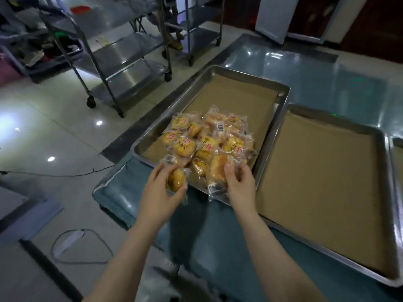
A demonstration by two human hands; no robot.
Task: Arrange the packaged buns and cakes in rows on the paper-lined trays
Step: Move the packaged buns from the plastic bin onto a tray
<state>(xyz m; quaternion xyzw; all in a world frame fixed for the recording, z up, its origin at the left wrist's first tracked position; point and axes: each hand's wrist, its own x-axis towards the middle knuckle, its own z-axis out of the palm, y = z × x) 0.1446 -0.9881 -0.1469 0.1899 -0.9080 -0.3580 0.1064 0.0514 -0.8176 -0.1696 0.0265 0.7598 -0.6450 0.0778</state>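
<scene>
A heap of several clear-wrapped yellow buns and cakes [209, 139] lies on the near half of a steel tray [281, 94] lined with brown paper. My left hand [161, 190] grips one wrapped bun [176, 182] at the tray's near left corner. My right hand [238, 182] holds a longer wrapped cake [218, 168] at the tray's near edge, its wrapper hanging over the rim. To the right sits a second paper-lined tray [386, 144] with nothing on its paper.
Both trays rest on a table with a shiny blue cover [316, 68]. A third tray's edge [398, 142] shows at far right. Wheeled steel rack trolleys [122, 68] stand on the tiled floor to the left, and a cable with a power strip [69, 243] lies below.
</scene>
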